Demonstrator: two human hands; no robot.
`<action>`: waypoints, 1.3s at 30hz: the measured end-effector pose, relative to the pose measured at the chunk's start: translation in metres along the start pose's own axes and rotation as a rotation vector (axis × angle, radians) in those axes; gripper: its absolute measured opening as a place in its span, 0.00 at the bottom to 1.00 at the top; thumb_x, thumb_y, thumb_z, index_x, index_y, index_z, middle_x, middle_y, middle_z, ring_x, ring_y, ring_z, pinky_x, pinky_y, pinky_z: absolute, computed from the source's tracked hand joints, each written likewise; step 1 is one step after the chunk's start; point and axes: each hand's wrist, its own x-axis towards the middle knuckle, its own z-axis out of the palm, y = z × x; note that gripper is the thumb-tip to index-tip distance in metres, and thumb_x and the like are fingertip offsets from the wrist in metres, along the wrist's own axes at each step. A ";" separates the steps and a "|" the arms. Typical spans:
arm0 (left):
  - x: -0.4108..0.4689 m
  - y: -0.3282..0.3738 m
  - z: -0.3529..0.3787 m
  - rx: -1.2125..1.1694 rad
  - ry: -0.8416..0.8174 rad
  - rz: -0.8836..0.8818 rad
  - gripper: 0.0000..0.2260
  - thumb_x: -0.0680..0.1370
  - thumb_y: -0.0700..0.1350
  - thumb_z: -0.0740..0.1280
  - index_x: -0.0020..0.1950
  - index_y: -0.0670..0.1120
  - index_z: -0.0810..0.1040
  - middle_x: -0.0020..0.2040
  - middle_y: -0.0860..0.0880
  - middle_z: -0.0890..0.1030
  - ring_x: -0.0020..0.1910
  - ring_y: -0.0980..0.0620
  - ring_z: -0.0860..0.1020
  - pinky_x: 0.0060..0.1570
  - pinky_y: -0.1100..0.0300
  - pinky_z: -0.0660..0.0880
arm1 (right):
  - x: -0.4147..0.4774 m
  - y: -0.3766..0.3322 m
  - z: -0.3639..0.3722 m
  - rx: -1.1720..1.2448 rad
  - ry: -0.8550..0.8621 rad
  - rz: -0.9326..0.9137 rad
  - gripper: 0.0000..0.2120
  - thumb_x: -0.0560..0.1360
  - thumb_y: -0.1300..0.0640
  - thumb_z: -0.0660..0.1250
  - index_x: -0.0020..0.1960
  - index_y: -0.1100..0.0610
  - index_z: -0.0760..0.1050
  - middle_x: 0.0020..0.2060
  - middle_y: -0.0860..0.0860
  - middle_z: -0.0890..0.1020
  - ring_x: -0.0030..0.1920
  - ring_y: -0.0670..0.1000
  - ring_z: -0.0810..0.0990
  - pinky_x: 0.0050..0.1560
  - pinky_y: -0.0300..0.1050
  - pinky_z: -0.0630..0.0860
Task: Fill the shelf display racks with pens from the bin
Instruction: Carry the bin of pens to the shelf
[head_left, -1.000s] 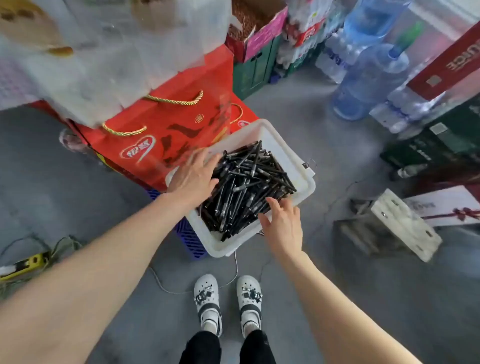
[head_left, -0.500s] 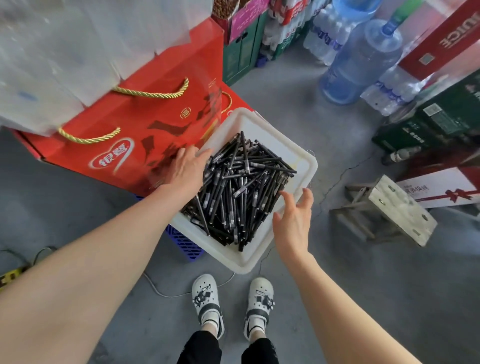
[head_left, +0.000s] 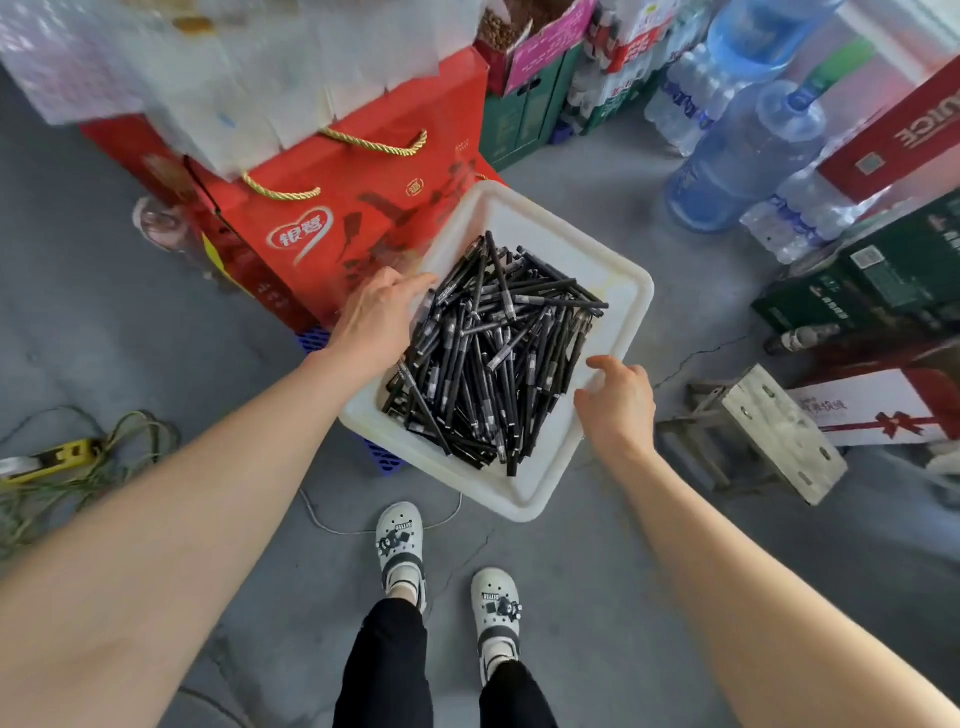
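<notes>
Lying heaped between both hands, black pens fill the white bin; the left hand rests straight-fingered on its rim, the right hand sits loosely curled at the opposite rim (grip unclear).

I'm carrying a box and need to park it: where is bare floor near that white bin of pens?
Bare grey floor lies between the white bin and the water jug, and left of the red gift box down to the yellow power strip. Crowded: right of the bin, where a wooden stool and stacked cartons stand.
</notes>
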 end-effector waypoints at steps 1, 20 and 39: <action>-0.012 0.008 -0.008 -0.001 0.016 -0.009 0.27 0.78 0.31 0.59 0.74 0.51 0.69 0.56 0.44 0.74 0.55 0.44 0.73 0.56 0.49 0.72 | -0.010 0.001 -0.012 -0.018 -0.003 -0.040 0.21 0.78 0.63 0.61 0.70 0.52 0.70 0.63 0.56 0.70 0.61 0.58 0.73 0.50 0.42 0.66; -0.335 0.024 -0.134 -0.149 0.343 -0.395 0.22 0.77 0.37 0.63 0.70 0.52 0.72 0.41 0.50 0.73 0.35 0.52 0.72 0.38 0.57 0.65 | -0.211 -0.089 -0.092 -0.348 -0.045 -0.819 0.23 0.72 0.62 0.69 0.66 0.55 0.75 0.58 0.61 0.76 0.57 0.61 0.76 0.55 0.49 0.70; -0.650 -0.268 -0.301 -0.310 0.720 -0.959 0.24 0.77 0.34 0.61 0.70 0.51 0.72 0.58 0.45 0.74 0.30 0.54 0.73 0.27 0.68 0.66 | -0.513 -0.380 0.210 -0.488 -0.296 -1.318 0.24 0.71 0.63 0.67 0.67 0.56 0.74 0.60 0.61 0.77 0.61 0.62 0.75 0.60 0.49 0.70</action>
